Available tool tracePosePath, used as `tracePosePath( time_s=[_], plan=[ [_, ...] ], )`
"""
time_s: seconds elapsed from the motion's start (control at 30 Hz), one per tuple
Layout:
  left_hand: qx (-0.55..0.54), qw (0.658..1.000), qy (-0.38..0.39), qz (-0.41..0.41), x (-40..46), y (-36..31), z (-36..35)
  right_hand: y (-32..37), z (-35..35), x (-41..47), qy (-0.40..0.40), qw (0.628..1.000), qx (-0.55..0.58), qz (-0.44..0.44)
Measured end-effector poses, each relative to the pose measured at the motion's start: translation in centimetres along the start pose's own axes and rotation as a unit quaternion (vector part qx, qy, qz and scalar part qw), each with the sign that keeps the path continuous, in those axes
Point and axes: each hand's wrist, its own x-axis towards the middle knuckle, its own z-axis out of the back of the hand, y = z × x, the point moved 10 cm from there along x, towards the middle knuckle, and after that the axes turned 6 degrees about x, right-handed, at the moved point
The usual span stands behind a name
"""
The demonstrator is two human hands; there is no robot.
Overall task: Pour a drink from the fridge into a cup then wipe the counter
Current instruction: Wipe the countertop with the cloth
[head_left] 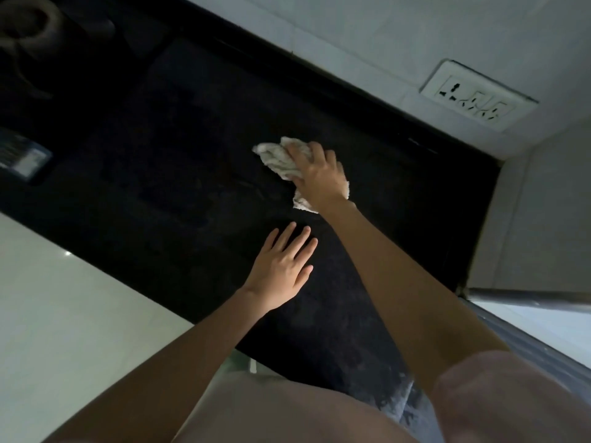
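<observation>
Left hand point(281, 270) flat on counter point(179, 161) | right hand point(319, 177) grips cloth point(281, 158)

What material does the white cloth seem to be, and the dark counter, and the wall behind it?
The cloth, gripped by the right hand, looks like soft terry cotton: nubby, crumpled folds. The counter looks like black polished stone, perhaps granite: faint speckle and dull sheen. The wall seems glazed white tile: smooth with thin joint lines.

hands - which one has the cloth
The right hand grips the white cloth on the black counter; the left hand lies flat and holds nothing.
</observation>
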Motion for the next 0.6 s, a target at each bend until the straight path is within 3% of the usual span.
tracePosePath(
  time_s=[0.2, 0.3, 0.5, 0.6],
  plan=[
    [0.006, 1.0, 0.007, 0.001, 0.2, 0.8, 1.6, -12.2, 1.7, -3.0, -0.05, 0.973, 0.023, -0.224],
    [0.025, 0.999, -0.012, 0.021, -0.1, 3.6, 3.2, -15.7, 2.5, -5.6, -0.087, 0.953, 0.04, -0.287],
    [0.068, 0.992, 0.003, 0.103, -2.1, 13.3, 5.0, -12.6, 2.3, -6.6, -0.113, 0.929, 0.048, -0.35],
    [0.078, 0.987, 0.041, 0.134, -2.9, 17.6, 4.7, -6.5, 1.5, -5.4, -0.129, 0.948, 0.057, -0.287]
  ],
)
